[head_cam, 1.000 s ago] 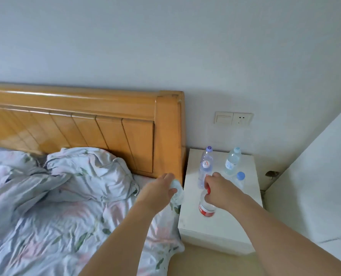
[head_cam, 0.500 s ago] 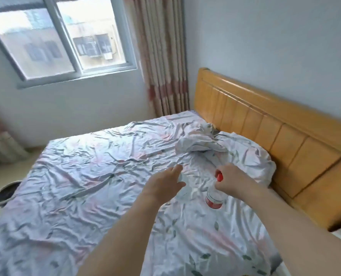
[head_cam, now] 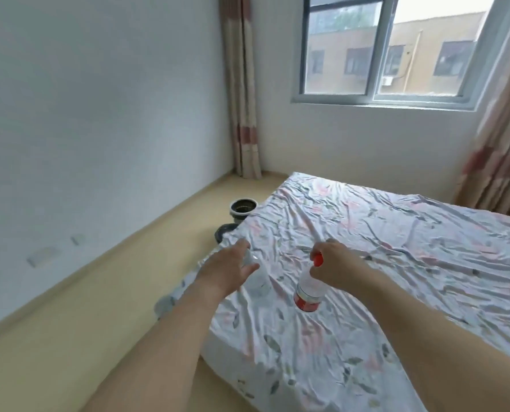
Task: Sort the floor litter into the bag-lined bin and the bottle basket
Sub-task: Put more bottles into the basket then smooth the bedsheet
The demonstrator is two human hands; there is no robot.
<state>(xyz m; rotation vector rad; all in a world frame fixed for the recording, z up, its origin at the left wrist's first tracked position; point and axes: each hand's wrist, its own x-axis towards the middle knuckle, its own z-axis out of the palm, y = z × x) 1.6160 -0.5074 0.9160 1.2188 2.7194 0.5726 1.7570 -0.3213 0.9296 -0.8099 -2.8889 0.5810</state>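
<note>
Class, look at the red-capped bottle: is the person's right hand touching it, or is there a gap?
Touching. The head view shows the right hand with fingers curled round the neck of the red-capped bottle, carrying it above the bed.

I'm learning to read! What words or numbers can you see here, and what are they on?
No text can be read.
The red label on the red-capped bottle in the right hand: too blurred.
The clear bottle in the left hand: no print shows.

The bed (head_cam: pixel 381 263) fills the lower right of the frame, with the floor (head_cam: pixel 105 292) along its left side. Two bins (head_cam: pixel 243 207) stand on the floor at the bed's far left corner, one behind the other. The window (head_cam: pixel 381 49) sits upper right, behind the bed.
</note>
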